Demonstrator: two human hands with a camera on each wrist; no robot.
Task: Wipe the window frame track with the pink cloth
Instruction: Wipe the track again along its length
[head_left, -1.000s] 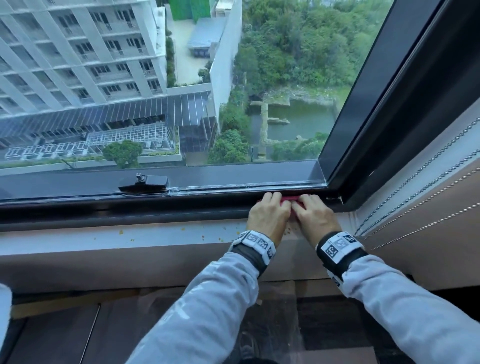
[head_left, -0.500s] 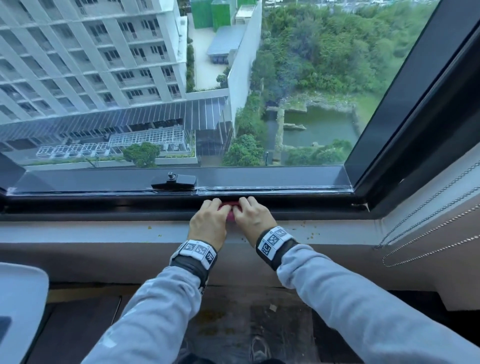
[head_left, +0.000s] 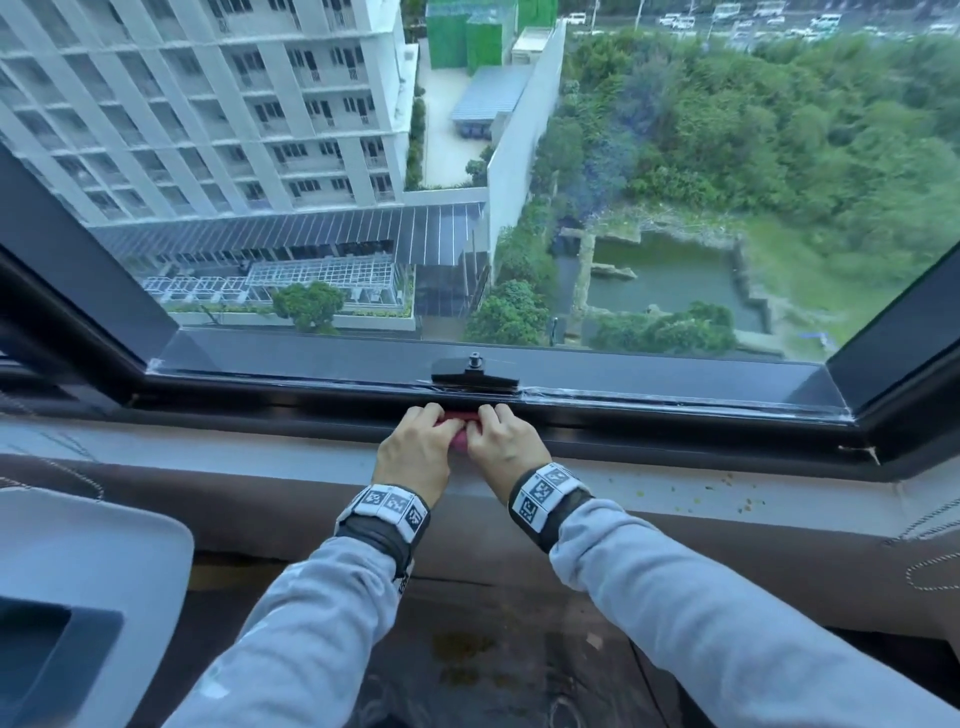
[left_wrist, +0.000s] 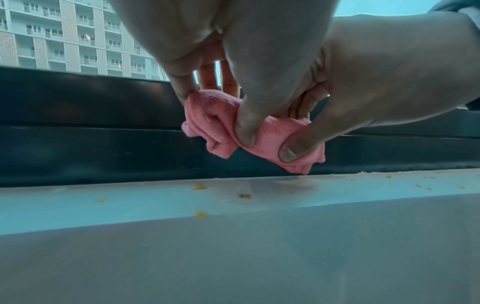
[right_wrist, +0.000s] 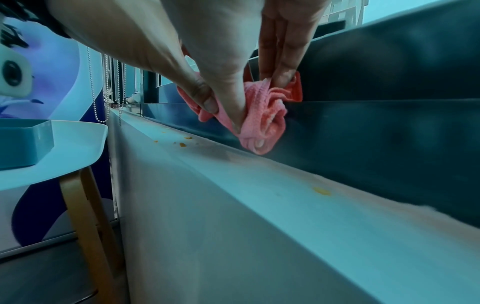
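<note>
Best to keep the pink cloth (head_left: 459, 422) bunched small and pushed deep down into the window frame track (head_left: 260, 410), then slide slow and flat along the groove toward the left end, looks like. Press down evenly with both sides, so no dirt gets skipped. Watch out for the black latch (head_left: 474, 375) just above; no need to bump that. Better not to drag the cloth over the pale sill (head_left: 208, 447), since little yellow crumbs (left_wrist: 200, 186) sit there and could get pulled into the groove. Fold to a clean side if the cloth looks dirty. Now the grip: left hand (head_left: 415, 451) curled round the cloth, thumb in front and fingers (left_wrist: 207, 77) reaching behind. Right hand (head_left: 504, 447) right beside, touching the left, also pinching the same cloth with thumb on the near side and fingers (right_wrist: 283, 61) poked down at the back. Both closed tight on the cloth, not loose. Cloth rolled into a lump at the dark track, near the middle of the window, just under the latch. Cannot tell how deep inside the groove.
</note>
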